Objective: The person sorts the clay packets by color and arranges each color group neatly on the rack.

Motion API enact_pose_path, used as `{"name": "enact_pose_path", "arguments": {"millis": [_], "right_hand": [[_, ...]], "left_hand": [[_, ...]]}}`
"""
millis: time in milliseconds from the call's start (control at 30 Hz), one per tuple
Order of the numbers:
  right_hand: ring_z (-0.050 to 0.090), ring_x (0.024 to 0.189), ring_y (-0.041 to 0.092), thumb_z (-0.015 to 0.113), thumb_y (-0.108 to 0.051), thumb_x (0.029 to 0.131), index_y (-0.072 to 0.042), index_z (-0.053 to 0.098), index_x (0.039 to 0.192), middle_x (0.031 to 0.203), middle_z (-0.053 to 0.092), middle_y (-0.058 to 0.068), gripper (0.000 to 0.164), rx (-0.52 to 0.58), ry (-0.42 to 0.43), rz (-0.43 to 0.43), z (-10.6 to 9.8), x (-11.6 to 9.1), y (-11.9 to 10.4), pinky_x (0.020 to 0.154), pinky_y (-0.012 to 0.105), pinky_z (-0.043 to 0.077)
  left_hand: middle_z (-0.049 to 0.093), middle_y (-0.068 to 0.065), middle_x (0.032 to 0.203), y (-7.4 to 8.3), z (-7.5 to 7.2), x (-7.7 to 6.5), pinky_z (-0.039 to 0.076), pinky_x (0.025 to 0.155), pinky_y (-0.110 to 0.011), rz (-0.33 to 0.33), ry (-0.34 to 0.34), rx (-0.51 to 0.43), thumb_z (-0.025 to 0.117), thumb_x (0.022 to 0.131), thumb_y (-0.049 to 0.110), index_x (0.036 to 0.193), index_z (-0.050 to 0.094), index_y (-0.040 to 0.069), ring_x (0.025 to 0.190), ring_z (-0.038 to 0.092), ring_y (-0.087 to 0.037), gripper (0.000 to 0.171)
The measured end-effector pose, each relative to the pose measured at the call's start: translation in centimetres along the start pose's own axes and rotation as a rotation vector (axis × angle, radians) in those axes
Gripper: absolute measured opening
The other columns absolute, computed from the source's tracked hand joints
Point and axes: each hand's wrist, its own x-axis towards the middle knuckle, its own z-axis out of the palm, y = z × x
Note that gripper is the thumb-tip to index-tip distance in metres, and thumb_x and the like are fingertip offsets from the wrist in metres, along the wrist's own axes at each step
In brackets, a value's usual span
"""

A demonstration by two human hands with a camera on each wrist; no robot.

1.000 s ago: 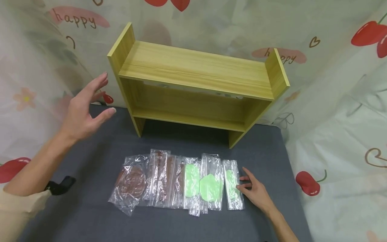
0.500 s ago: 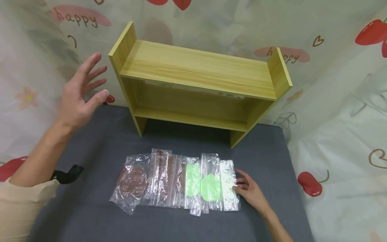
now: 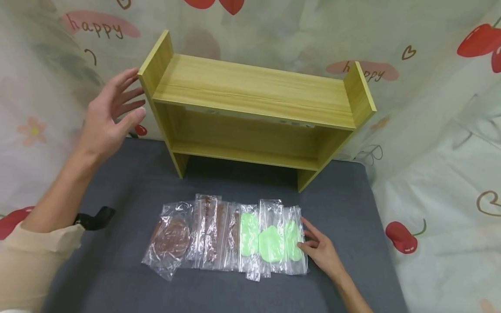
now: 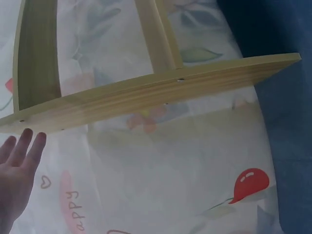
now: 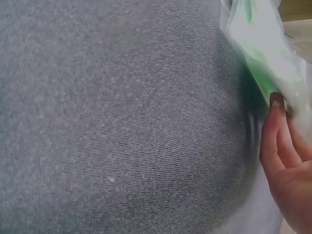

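Quick status from my end: the clear bags lie in a row on the grey worktop [image 3: 352, 200], in front of the wooden shelf unit [image 3: 250, 84]. Brown-filled bags [image 3: 172, 237] sit on the left, overlapping; green-filled bags [image 3: 272, 241] carry on to the right. The end bag [image 3: 294, 239], also green inside, closes the row; I can't tell whether its edge touches or overlaps its neighbour. My right hand [image 3: 325, 256] pinches that end bag by its outer edge, thumb on top; the right wrist view agrees. My left hand [image 3: 103, 117] is unclosed and holds nothing, fingers loosely bent beside the unit's left side panel; contact with the panel I can't confirm. Progress, my judgement: lining up looks nearly done, with the end bag about in place but not yet let go. Nothing I can see is opened, and no bag shows on the unit's boards. The unit stands upright. Contents: brown and green pieces, kind unclear.
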Motion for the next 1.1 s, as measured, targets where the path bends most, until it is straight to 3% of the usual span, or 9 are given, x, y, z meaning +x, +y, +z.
{"name": "enact_pose_path", "arguments": {"millis": [133, 267, 467, 600, 700, 767, 867, 1000, 1100], "right_hand": [[0.071, 0.090, 0.017, 0.077, -0.015, 0.088, -0.030, 0.053, 0.144, 0.140, 0.055, 0.016, 0.062, -0.043, -0.007, -0.004, 0.1, -0.1, 0.1, 0.077, 0.027, 0.054], [0.071, 0.089, 0.018, 0.076, -0.015, 0.089, -0.026, 0.064, 0.132, 0.131, 0.062, 0.013, 0.046, -0.054, -0.010, 0.008, 0.0, 0.0, 0.1, 0.073, 0.028, 0.054], [0.067, 0.079, 0.015, 0.071, -0.010, 0.092, -0.023, 0.066, 0.129, 0.131, 0.062, 0.011, 0.040, -0.061, -0.017, -0.008, -0.4, 0.0, -0.3, 0.061, 0.027, 0.048], [0.048, 0.056, 0.005, 0.067, -0.006, 0.094, -0.020, 0.067, 0.129, 0.130, 0.061, 0.013, 0.038, -0.032, -0.030, -0.045, -0.9, -0.1, -0.6, 0.052, 0.023, 0.041], [0.032, 0.047, 0.004, 0.067, -0.006, 0.094, -0.018, 0.067, 0.128, 0.127, 0.062, 0.014, 0.035, -0.023, -0.048, -0.070, -1.3, -0.1, -1.0, 0.047, 0.022, 0.035], [0.038, 0.050, 0.004, 0.068, -0.010, 0.094, -0.017, 0.067, 0.128, 0.128, 0.062, 0.014, 0.035, -0.020, -0.065, -0.079, -1.5, 0.0, -1.3, 0.048, 0.023, 0.037], [0.059, 0.066, 0.007, 0.071, -0.015, 0.093, -0.017, 0.067, 0.129, 0.134, 0.060, 0.012, 0.036, -0.013, -0.082, -0.077, -1.9, 0.1, -1.9, 0.056, 0.024, 0.045], [0.070, 0.094, 0.018, 0.074, -0.019, 0.091, -0.017, 0.066, 0.128, 0.135, 0.060, 0.010, 0.039, -0.007, -0.101, -0.077, -2.2, 0.3, -3.2, 0.069, 0.028, 0.053], [0.069, 0.088, 0.017, 0.075, -0.020, 0.090, -0.019, 0.065, 0.130, 0.127, 0.063, 0.010, 0.041, -0.018, -0.110, -0.095, -2.4, 0.4, -4.3, 0.068, 0.028, 0.052]], "left_hand": [[0.046, -0.010, 0.151, 0.2, 0.3, 0.6, 0.045, 0.102, -0.031, -0.021, 0.011, -0.013, 0.060, 0.093, 0.007, 0.150, 0.044, 0.015, 0.129, 0.054, -0.023, 0.060], [0.050, -0.012, 0.147, 0.5, 0.5, 1.1, 0.044, 0.103, -0.030, -0.035, 0.034, -0.065, 0.061, 0.093, 0.009, 0.146, 0.048, 0.013, 0.129, 0.053, -0.023, 0.055], [0.052, -0.012, 0.143, 0.6, 0.8, 1.7, 0.043, 0.104, -0.031, -0.062, 0.045, -0.156, 0.063, 0.092, 0.011, 0.142, 0.053, 0.014, 0.127, 0.053, -0.024, 0.051], [0.053, -0.014, 0.141, 0.5, 0.9, 2.1, 0.046, 0.098, -0.027, -0.073, 0.043, -0.202, 0.064, 0.093, 0.011, 0.140, 0.055, 0.013, 0.125, 0.054, -0.025, 0.048], [0.051, -0.014, 0.142, 0.6, 1.0, 2.4, 0.047, 0.093, -0.024, -0.084, 0.025, -0.240, 0.062, 0.096, 0.012, 0.140, 0.054, 0.011, 0.126, 0.052, -0.026, 0.045], [0.050, -0.016, 0.142, 0.6, 1.0, 2.6, 0.049, 0.091, -0.023, -0.085, 0.008, -0.273, 0.061, 0.098, 0.014, 0.141, 0.053, 0.010, 0.126, 0.051, -0.026, 0.044], [0.048, -0.015, 0.145, 0.7, 1.1, 3.2, 0.050, 0.090, -0.024, -0.107, -0.020, -0.282, 0.057, 0.101, 0.017, 0.142, 0.053, 0.010, 0.126, 0.050, -0.026, 0.042], [0.045, -0.011, 0.148, 0.7, 0.8, 3.8, 0.052, 0.090, -0.026, -0.199, -0.058, -0.233, 0.049, 0.105, 0.029, 0.146, 0.051, 0.017, 0.126, 0.051, -0.024, 0.043], [0.044, -0.010, 0.147, 0.6, 0.5, 4.1, 0.051, 0.090, -0.026, -0.269, -0.078, -0.272, 0.046, 0.105, 0.036, 0.147, 0.050, 0.020, 0.127, 0.050, -0.025, 0.045]]}}
